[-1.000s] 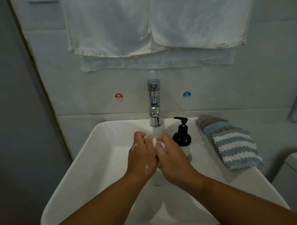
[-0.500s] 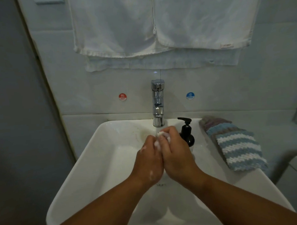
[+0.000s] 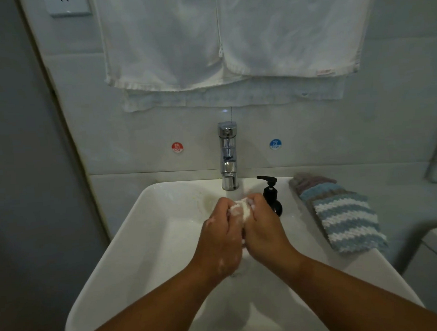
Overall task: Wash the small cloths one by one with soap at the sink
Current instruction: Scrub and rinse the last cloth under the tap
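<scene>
Both hands meet over the sink (image 3: 140, 243): the left hand (image 3: 222, 240) and the right hand (image 3: 262, 228) curl closely around one soapy white cloth (image 3: 242, 209), just under the tap (image 3: 228, 160). This looks like the scrubbing step; next it probably needs rinsing. The striped cloths (image 3: 339, 215) lie on the rim.

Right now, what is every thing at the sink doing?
Small cloth: bunched and sudsy, between both hands.
Left hand: grips the cloth.
Right hand: grips the cloth too.
Soap bottle: upright, untouched.
Striped cloths: lying untouched on the right edge of the sink.
Tap: cannot tell if water runs.
Towels: hanging on the wall.
</scene>
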Available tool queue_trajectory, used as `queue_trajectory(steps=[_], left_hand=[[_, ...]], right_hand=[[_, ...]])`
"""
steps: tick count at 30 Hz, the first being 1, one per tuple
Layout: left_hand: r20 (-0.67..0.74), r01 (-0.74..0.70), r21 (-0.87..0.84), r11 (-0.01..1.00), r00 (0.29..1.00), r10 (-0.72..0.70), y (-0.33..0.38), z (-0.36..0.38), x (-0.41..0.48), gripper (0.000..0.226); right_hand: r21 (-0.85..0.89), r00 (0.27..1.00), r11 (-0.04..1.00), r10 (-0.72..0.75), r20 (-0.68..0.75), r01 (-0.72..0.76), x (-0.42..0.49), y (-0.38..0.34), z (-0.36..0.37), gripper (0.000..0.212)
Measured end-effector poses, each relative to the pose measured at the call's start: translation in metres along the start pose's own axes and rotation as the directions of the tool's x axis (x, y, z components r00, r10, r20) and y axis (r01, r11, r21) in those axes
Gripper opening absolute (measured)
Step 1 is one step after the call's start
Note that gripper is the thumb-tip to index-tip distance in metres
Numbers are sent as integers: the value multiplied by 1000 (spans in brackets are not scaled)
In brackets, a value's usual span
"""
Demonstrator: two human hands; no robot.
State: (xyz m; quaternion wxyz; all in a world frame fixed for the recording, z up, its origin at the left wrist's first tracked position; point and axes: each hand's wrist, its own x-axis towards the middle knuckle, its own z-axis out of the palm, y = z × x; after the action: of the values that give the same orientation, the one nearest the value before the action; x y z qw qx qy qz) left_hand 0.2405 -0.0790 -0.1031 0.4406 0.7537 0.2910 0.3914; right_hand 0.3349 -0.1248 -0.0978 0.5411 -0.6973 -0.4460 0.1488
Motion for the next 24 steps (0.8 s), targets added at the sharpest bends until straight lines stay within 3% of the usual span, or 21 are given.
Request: queue_trajectory(steps=[2, 4, 6, 8, 10, 14, 19, 22, 24], left_hand=[[-160, 20, 103, 995, 987, -4, -2, -3, 9, 25], [-207, 85, 166, 982, 977, -50, -6, -8, 14, 25], [-94, 43, 183, 982, 995, -26, -9, -8, 9, 25], [23, -20, 131, 991, 1000, 17, -7, -3, 1, 25], [9, -40, 78, 996, 999, 39, -5, 0, 1, 26], [-182, 80, 144, 986, 982, -54, -8, -6, 16, 27], [46, 7, 89, 996, 999, -11, -4, 1, 0, 28], [-147, 23, 167, 986, 989, 2, -7, 0, 10, 26], [-191, 83, 185, 979, 980, -47, -9, -4, 14, 24]], right_hand=[[-30, 995, 996, -78, 55, 80, -11, -3, 3, 11], [-47, 982, 982, -178, 58, 181, -16, -6, 7, 12], [-64, 984, 982, -177, 1, 177, -9, -6, 7, 11], [-25, 997, 997, -70, -41, 69, 2, -4, 3, 11], [35, 1000, 999, 1, -18, 0, 2, -2, -2, 12], [-21, 990, 992, -125, 69, 127, -14, -7, 5, 16], [-7, 999, 1000, 4, -41, -5, 6, -3, -1, 16], [-24, 998, 998, -64, 10, 64, -7, -5, 2, 20], [-20, 991, 991, -129, 47, 130, -13, -6, 6, 20]])
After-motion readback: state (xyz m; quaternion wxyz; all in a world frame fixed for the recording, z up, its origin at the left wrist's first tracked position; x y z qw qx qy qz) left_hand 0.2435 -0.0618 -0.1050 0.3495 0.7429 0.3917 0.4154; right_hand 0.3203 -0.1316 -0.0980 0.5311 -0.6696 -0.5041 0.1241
